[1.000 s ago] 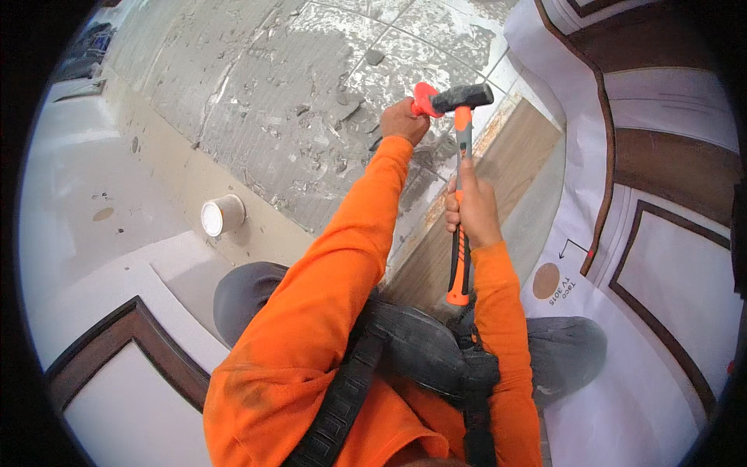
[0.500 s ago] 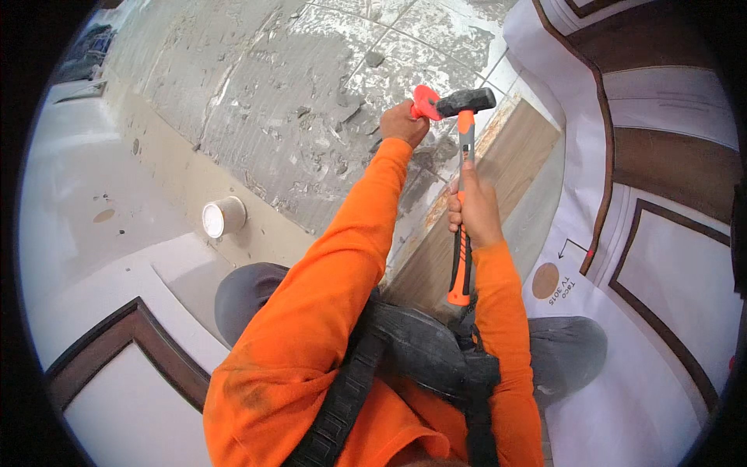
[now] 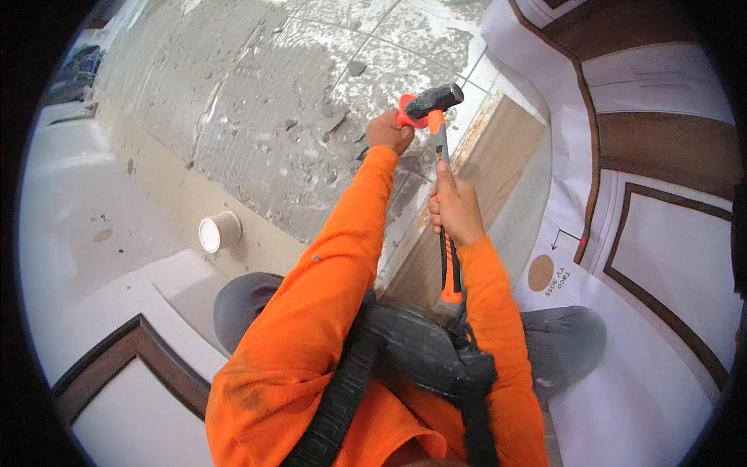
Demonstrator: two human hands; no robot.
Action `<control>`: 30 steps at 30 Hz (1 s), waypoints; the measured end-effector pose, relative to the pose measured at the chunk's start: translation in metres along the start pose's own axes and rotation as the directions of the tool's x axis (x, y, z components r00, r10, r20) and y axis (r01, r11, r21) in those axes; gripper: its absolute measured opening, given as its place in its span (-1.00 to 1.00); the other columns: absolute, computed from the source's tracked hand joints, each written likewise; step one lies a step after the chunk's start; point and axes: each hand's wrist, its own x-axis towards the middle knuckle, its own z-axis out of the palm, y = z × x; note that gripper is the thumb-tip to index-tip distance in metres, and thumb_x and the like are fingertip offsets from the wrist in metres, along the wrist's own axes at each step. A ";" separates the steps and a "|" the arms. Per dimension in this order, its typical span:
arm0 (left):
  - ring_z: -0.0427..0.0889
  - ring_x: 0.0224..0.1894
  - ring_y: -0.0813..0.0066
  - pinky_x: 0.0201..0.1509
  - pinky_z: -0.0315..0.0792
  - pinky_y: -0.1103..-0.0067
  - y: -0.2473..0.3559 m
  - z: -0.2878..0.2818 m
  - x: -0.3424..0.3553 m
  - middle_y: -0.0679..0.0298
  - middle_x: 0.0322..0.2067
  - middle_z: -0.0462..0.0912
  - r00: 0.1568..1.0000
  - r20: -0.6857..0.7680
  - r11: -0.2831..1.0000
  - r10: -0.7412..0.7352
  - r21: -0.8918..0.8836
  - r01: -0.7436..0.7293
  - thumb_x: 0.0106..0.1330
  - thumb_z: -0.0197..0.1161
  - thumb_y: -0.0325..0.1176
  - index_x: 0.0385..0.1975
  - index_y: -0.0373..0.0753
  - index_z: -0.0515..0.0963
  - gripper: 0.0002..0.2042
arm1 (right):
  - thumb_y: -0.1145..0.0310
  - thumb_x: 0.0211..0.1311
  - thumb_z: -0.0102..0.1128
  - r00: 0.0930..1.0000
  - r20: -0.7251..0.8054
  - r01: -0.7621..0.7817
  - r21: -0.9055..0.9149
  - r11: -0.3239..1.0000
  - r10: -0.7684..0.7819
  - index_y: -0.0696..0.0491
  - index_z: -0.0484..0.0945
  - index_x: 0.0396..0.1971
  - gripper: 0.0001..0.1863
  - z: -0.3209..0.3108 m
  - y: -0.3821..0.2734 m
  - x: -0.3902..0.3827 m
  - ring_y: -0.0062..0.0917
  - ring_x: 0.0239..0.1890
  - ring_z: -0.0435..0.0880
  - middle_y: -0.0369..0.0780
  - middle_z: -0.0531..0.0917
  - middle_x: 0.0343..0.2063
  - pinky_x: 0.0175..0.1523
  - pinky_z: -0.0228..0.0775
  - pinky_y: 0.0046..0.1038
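Observation:
My left hand (image 3: 389, 131) is closed round a chisel with a red round hand guard (image 3: 407, 109); its blade is mostly hidden by my hand. The black head of a hammer (image 3: 433, 100) is at the chisel's guard, over the top end. My right hand (image 3: 455, 208) grips the hammer's grey, black and orange handle (image 3: 450, 288). Beneath both hands is a tiled floor smeared with grey mortar and chipped fragments (image 3: 257, 117), bordered by a wood-look plank (image 3: 510, 144) with a crumbly edge.
A white tub (image 3: 219, 232) stands on a beige strip at left. White panels with dark brown moulding (image 3: 117, 350) lie at lower left. A large printed sheet (image 3: 657, 241) with brown frame shapes covers the right side. My bent knees (image 3: 564, 350) are below.
The view has shifted slightly, with the surroundings appearing further left. Both hands and tools have moved slightly left, and the hammer head is tilted more. Both grips are unchanged.

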 end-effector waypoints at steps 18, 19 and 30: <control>0.69 -0.24 -0.03 -0.17 0.56 0.27 0.000 -0.023 -0.005 0.06 -0.37 0.72 0.995 0.088 0.997 -0.048 0.056 0.044 0.14 0.26 -0.11 -0.31 -0.10 0.67 -0.75 | -0.23 0.49 -0.15 0.977 -0.188 0.131 0.175 0.976 -0.097 0.03 0.36 -0.42 -0.43 -0.018 -0.019 -0.016 -0.69 -0.81 0.26 -0.38 0.30 -0.76 -0.71 0.18 -0.54; 0.69 -0.24 -0.03 -0.16 0.56 0.27 0.001 -0.019 -0.007 0.06 -0.38 0.72 0.993 0.104 0.997 -0.048 0.063 0.042 0.14 0.26 -0.11 -0.32 -0.11 0.67 -0.75 | -0.22 0.49 -0.14 0.961 -0.229 0.203 0.206 0.957 -0.155 0.03 0.36 -0.41 -0.44 -0.021 -0.032 -0.023 -0.69 -0.81 0.26 -0.38 0.31 -0.75 -0.71 0.17 -0.54; 0.68 -0.28 -0.03 -0.19 0.56 0.22 -0.004 -0.011 -0.009 0.06 -0.40 0.70 0.994 0.101 0.993 -0.053 0.106 0.042 0.09 0.28 -0.09 -0.43 -0.12 0.64 -0.76 | -0.16 0.51 -0.16 0.993 -0.122 0.017 0.057 0.998 -0.010 0.05 0.36 -0.53 -0.42 -0.002 -0.005 -0.003 -0.66 -0.82 0.31 -0.38 0.33 -0.77 -0.71 0.21 -0.51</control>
